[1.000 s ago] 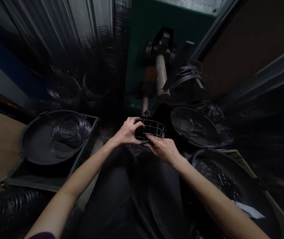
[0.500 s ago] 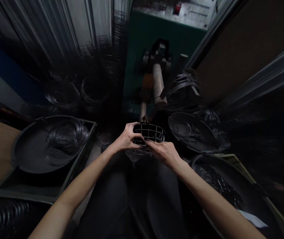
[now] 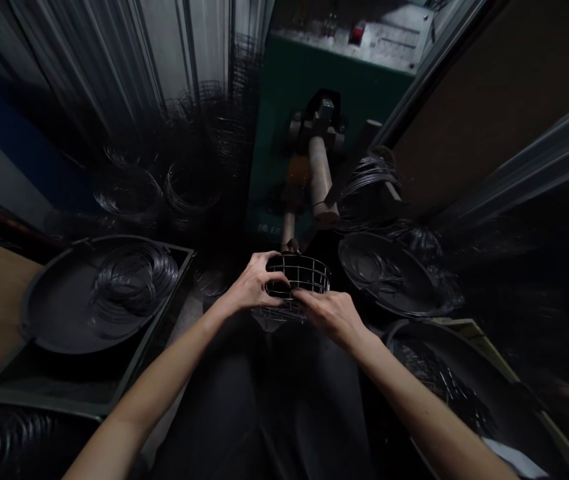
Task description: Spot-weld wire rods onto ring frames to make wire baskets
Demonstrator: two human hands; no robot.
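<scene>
A round wire basket [image 3: 309, 272] of thin metal rings and cross wires is in front of me, close to the lower arm of a green machine [image 3: 279, 87]. Around its left side curl the fingers of my left hand [image 3: 254, 283], gripping the wire. My right hand [image 3: 328, 309] is closed at the near right rim, its fingertips pinching the wires beside the left fingers. The basket's lower part is partly hidden by my hands and the dark. The machine's upper rod [image 3: 320, 175] juts out above the basket.
On the left, a dark round tray [image 3: 59, 307] holding coiled wire rings [image 3: 137, 273] sits on a green-edged crate. To the right are two more dark trays [image 3: 414, 293], with rings and short wires. Wire hoops [image 3: 127, 193] stand along the back left wall.
The view has tilted slightly, so the machine and trays appear a little lower. Both hands keep their hold on the basket, nearly unmoved.
</scene>
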